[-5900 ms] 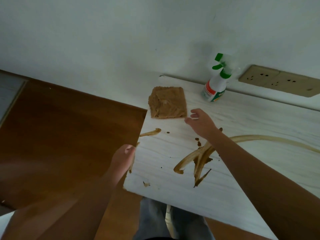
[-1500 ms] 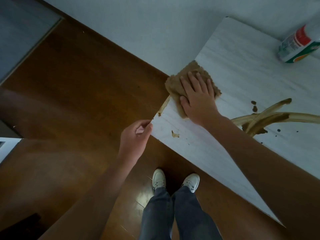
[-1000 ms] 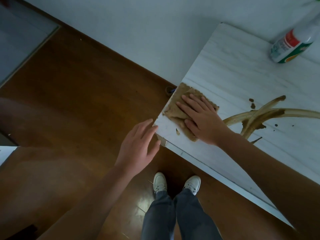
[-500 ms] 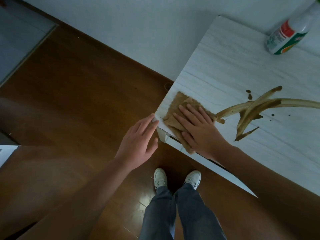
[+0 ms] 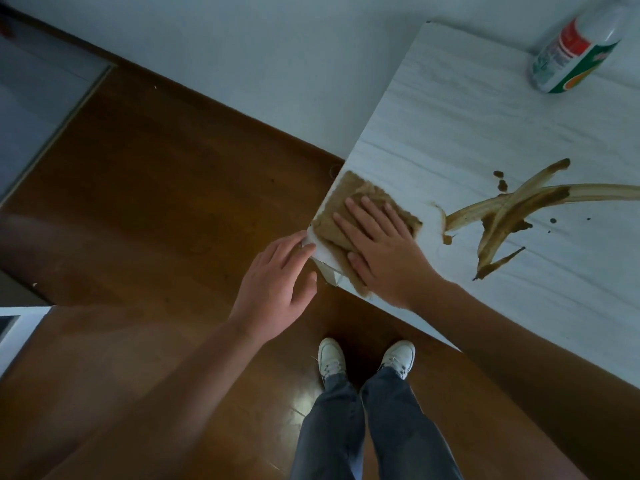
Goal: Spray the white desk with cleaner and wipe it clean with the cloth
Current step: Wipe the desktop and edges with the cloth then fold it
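Wiping: the right hand (image 5: 384, 251) presses the brown cloth (image 5: 360, 216) flat on the near left corner of the white desk (image 5: 450, 126), probably to clean this corner first.
Cloth: it lies at the corner of the desk, one edge along the left side, and its near part hangs a little over the front edge.
Right hand pose: palm down, fingers straight and a little spread on the cloth, not closed around it; the forearm comes in from the lower right over the desk.
Left hand (image 5: 277, 282): open, fingers loose and stretched, fingertips touching the very corner of the desk; I judge it steadies the desk or waits to catch what is wiped off the edge.
Stain (image 5: 512, 213): long brown streaks and small drops to the right of the cloth, apart from it, not yet wiped.
Spray bottle (image 5: 575, 53): it stands at the far right, near the wall, well apart from both hands.
Progress: I judge most of the wiping is still to do.
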A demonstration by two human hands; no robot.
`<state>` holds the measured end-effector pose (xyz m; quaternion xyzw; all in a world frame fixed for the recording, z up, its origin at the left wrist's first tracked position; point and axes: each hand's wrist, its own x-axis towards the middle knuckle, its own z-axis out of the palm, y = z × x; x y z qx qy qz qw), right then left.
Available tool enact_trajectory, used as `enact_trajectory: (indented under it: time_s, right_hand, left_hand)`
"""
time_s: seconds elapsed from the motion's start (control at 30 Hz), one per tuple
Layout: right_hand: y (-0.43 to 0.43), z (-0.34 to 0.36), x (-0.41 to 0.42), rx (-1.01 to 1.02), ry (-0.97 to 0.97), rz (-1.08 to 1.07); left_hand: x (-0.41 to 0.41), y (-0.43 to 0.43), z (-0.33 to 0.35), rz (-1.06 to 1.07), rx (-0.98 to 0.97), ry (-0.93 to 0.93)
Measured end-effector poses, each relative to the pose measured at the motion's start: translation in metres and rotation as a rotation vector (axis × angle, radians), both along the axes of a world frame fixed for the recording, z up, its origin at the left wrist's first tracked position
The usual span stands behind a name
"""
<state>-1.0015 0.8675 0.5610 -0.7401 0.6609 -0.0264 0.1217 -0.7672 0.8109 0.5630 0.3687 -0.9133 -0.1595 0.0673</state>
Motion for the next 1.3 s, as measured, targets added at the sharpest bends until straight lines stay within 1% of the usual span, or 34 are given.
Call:
enact_trajectory:
  time_s: [0.07,0.13,0.27,0.43,0.57,0.63,0.7,0.77,0.83,0.9,1.0,1.07,1.17,1.23,1.3]
  right_hand:
    - [0.006,0.000,-0.019,0.012,0.008,0.072]
    - [-0.004,0.000,-0.041,0.030,0.022,0.053]
    - [-0.054,0.001,-0.089,0.016,-0.011,-0.113]
    - [-0.108,-0.001,-0.150,-0.009,-0.021,-0.272]
    - [-0.119,-0.001,-0.154,-0.031,-0.026,-0.362]
    - [-0.109,-0.001,-0.133,-0.035,-0.019,-0.302]
    - [-0.085,0.001,-0.109,-0.059,-0.041,-0.151]
    - [-0.058,0.000,-0.096,-0.041,-0.033,0.007]
    - [-0.047,0.001,-0.103,0.009,-0.024,0.120]
    - [-0.062,-0.002,-0.129,0.015,-0.019,0.143]
    - [-0.102,-0.011,-0.182,-0.032,0.021,0.008]
    - [-0.124,-0.011,-0.219,-0.059,0.012,-0.141]
    - [-0.140,-0.006,-0.235,-0.051,-0.022,-0.351]
    - [-0.135,-0.005,-0.218,-0.086,-0.031,-0.377]
    - [-0.116,-0.006,-0.198,-0.095,-0.052,-0.268]
  left_hand:
    - [-0.006,-0.002,0.002,0.023,-0.020,0.006]
    - [-0.016,-0.007,0.004,0.032,-0.055,0.005]
    - [-0.045,-0.024,0.010,0.000,-0.076,-0.032]
    - [-0.082,-0.039,0.011,-0.160,-0.089,-0.134]
    - [-0.095,-0.044,0.008,-0.148,-0.092,-0.128]
    - [-0.094,-0.041,0.005,-0.130,-0.081,-0.101]
    - [-0.094,-0.036,0.002,-0.117,-0.077,-0.093]
    - [-0.097,-0.030,0.001,-0.089,-0.066,-0.102]
    - [-0.101,-0.024,0.001,-0.058,-0.062,-0.115]
    - [-0.106,-0.021,0.000,-0.039,-0.076,-0.126]
    - [-0.115,-0.023,0.000,-0.012,-0.101,-0.150]
    - [-0.127,-0.027,0.001,-0.018,-0.130,-0.152]
    - [-0.150,-0.036,0.002,-0.024,-0.137,-0.123]
    - [-0.158,-0.038,0.001,-0.031,-0.119,-0.128]
    - [-0.161,-0.037,-0.004,-0.036,-0.116,-0.135]
